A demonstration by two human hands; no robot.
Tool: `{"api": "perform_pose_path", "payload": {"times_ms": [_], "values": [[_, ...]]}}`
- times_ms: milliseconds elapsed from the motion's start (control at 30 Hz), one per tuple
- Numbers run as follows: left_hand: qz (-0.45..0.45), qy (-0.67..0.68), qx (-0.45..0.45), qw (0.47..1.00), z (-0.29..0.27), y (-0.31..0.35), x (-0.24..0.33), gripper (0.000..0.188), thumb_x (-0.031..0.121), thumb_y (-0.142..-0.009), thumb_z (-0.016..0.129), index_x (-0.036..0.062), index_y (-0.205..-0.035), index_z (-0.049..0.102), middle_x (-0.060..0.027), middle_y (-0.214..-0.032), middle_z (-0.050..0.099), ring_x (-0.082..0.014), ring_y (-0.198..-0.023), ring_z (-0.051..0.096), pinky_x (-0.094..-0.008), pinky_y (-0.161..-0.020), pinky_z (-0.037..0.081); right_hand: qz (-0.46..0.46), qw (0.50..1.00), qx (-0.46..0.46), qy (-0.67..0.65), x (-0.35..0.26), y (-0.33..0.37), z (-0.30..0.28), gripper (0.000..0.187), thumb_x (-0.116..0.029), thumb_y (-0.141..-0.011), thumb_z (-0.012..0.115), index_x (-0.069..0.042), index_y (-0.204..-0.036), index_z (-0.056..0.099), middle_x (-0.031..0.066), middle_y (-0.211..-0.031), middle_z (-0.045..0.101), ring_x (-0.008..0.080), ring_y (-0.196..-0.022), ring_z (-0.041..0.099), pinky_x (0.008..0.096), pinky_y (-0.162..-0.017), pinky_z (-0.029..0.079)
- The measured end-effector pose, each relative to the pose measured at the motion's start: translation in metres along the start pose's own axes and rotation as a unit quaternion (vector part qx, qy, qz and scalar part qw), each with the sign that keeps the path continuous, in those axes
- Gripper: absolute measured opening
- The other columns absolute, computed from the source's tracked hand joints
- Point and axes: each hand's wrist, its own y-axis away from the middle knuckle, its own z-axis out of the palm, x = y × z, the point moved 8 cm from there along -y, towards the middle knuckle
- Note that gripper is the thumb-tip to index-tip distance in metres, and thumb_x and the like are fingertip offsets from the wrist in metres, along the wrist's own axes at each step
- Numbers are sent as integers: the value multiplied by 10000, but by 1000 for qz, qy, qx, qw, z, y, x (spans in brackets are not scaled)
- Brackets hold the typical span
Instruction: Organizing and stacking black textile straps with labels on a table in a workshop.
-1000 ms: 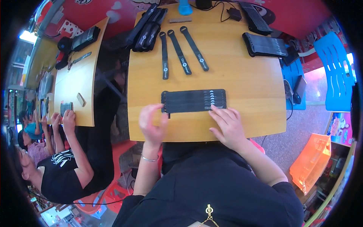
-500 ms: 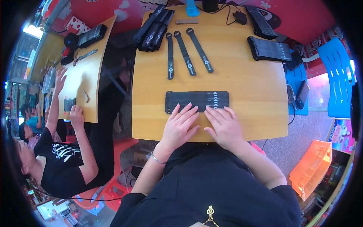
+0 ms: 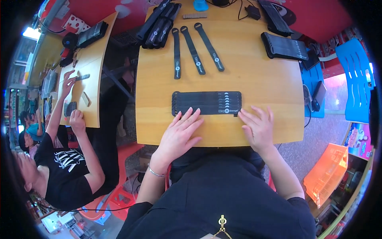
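A row of overlapping black straps (image 3: pixel 202 103), with white print near their right ends, lies flat before me on the wooden table (image 3: pixel 191 131). At the row's front edge, toward its left, rest the fingertips of my left hand (image 3: pixel 180 131), fingers spread. My right hand (image 3: pixel 258 126) is open beside the row's front right corner and holds nothing. Farther back lie three separate black straps: a left one (image 3: pixel 177 55), a middle one (image 3: pixel 193 51) and a right one (image 3: pixel 209 47), each with a loop at its far end.
Bundled black straps (image 3: pixel 160 28) are piled at the far left; more bundles (image 3: pixel 284 47) lie at the right edge and far right. A cable adapter (image 3: pixel 252 12) sits at the back. Another person (image 3: pixel 71 163) handles straps at a left-hand table. A blue chair (image 3: pixel 353 79) and orange crate (image 3: pixel 326 173) stand right.
My right hand has moved right, off the strap row to its corner. My left hand has shifted slightly left. The co-worker's far hand now holds a strap.
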Motion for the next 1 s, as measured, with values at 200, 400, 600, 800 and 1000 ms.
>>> {"api": "perform_pose_path", "payload": {"times_ms": [200,400,600,800,1000], "values": [[14,-39,45,998,-5,-24,24,677,327,-811,688,60,-1377,428,-141,-1493,328,-319,-1400,272,-467,-1138,203,18,997,23,-67,-5,-28,1,294,-208,-792,665,-115,-1071,680,10,-1186,633,209,-1136,530,456,-1046,310],[29,-81,42,995,24,-46,22,755,535,-826,583,109,-1419,392,-108,-1528,262,-295,-1430,187,-548,-1136,117,-47,998,13,-46,-16,-35,11,208,-171,-780,685,-98,-974,700,22,-1170,645,200,-1036,577,432,-997,352],[25,-90,41,995,31,-45,21,751,557,-795,599,180,-1417,409,-97,-1528,265,-292,-1429,186,-562,-1133,102,44,980,9,-195,32,-80,17,156,-160,-849,635,-35,-937,666,121,-1001,661,280,-957,603,386,-845,463],[29,-89,36,995,31,-48,24,740,607,-796,555,244,-1424,405,-110,-1540,240,-319,-1432,170,-568,-1129,72,58,992,55,-100,40,-189,49,349,-239,-855,653,-33,-1127,577,144,-1027,627,304,-966,608,382,-839,481],[33,-79,37,996,29,-46,25,732,594,-793,572,249,-1419,413,-121,-1536,245,-325,-1430,175,-569,-1127,77,143,986,-60,-60,49,-206,72,377,-295,-820,691,-41,-1072,574,116,-896,648,302,-832,630,390,-736,496]]}}
